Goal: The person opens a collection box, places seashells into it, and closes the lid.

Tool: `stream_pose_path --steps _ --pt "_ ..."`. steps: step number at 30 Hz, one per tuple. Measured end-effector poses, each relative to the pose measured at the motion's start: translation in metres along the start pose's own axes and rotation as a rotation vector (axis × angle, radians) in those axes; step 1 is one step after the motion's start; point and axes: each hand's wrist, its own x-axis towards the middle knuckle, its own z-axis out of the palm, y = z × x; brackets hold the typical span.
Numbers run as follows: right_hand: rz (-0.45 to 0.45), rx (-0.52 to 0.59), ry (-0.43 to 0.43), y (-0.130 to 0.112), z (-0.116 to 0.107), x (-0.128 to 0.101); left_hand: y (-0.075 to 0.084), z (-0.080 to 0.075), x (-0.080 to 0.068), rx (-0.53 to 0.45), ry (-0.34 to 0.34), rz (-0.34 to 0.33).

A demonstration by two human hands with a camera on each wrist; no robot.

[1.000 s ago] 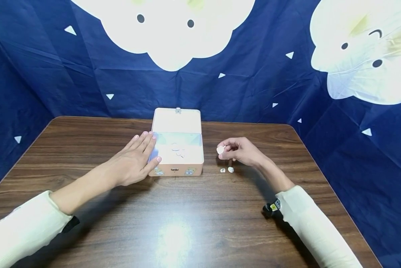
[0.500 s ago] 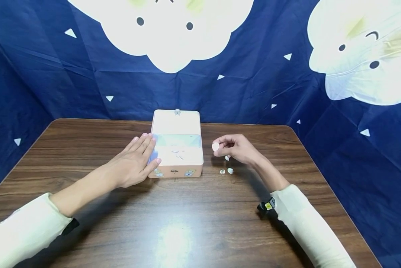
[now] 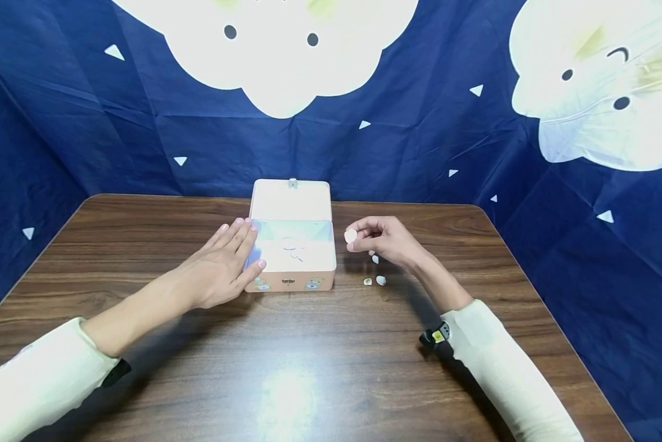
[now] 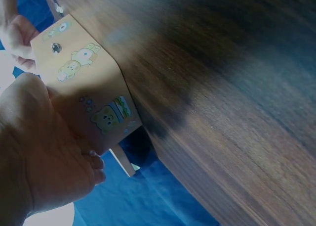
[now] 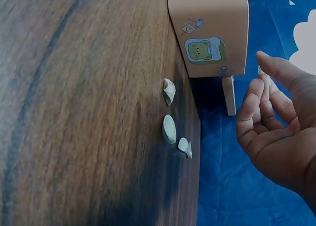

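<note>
Right hand (image 3: 383, 238) has drifted left, pinching a shell (image 3: 350, 236) just right of the open box (image 3: 292, 245). Bare table (image 3: 309, 368) nearer. Left hand (image 3: 223, 267) lies flat-fingered against the box's left wall.

You face a dark wooden table (image 3: 320, 368) (a bright glare sits near its front edge), backed by a navy cloth backdrop (image 3: 419, 147) printed with white cloud faces.

Box (image 3: 293, 270): pale pink-peach, bear stickers on front and side, interior bluish-white. Shells (image 3: 374, 280): white to cream, possibly ribbed, too small to confirm. Table (image 3: 309, 368): dark brown woodgrain. Backdrop (image 3: 419, 141): navy, white triangles, white cloud faces. Sleeves (image 3: 508, 368): cream.
</note>
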Motion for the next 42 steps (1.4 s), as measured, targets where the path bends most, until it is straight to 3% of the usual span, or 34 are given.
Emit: stream_pose_path --steps 42 --pt "-0.020 0.026 -0.006 -0.014 0.014 0.010 -0.001 0.000 -0.001 0.000 0.013 0.012"
